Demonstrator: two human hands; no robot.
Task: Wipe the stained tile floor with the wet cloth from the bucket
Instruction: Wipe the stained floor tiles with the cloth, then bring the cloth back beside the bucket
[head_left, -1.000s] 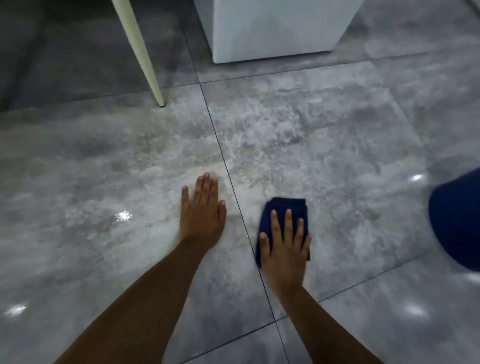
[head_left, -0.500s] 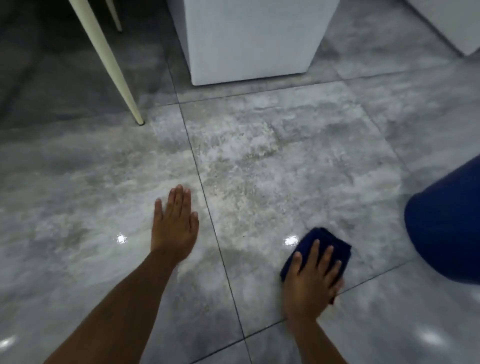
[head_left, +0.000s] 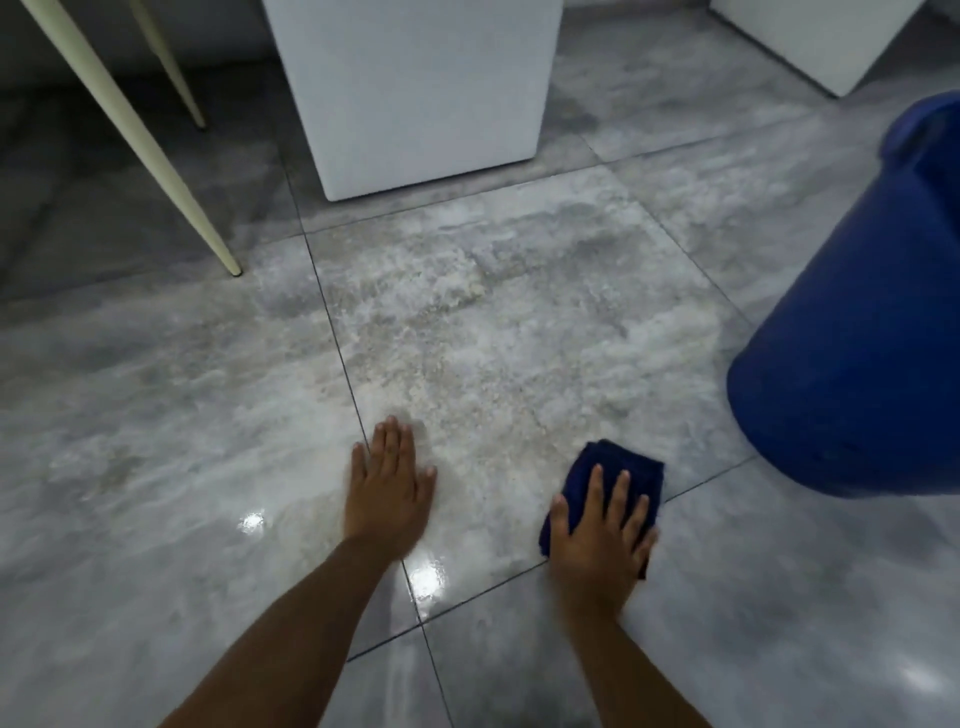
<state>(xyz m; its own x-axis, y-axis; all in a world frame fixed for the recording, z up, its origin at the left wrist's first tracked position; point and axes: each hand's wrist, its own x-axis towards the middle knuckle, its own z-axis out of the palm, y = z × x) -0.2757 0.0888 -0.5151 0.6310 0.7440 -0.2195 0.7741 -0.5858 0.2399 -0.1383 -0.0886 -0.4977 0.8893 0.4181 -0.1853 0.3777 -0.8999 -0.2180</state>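
My right hand (head_left: 597, 540) presses flat on the folded blue cloth (head_left: 615, 480), fingers spread over it rather than clenched, pinning it to the tile floor (head_left: 156, 415) close to a grout line. My left hand (head_left: 387, 483) lies open and empty, palm down on the tile, well to the left of the cloth. Ahead of both hands spreads a pale chalky stain (head_left: 467, 332), and the blue bucket (head_left: 852, 338) stands beyond my right hand, off to its right.

Bucket (head_left: 852, 332) at right edge of frame; cloth (head_left: 618, 480) on floor (head_left: 156, 441) lower right of centre, beneath right hand (head_left: 597, 545); left hand (head_left: 387, 488) flat at centre-bottom.
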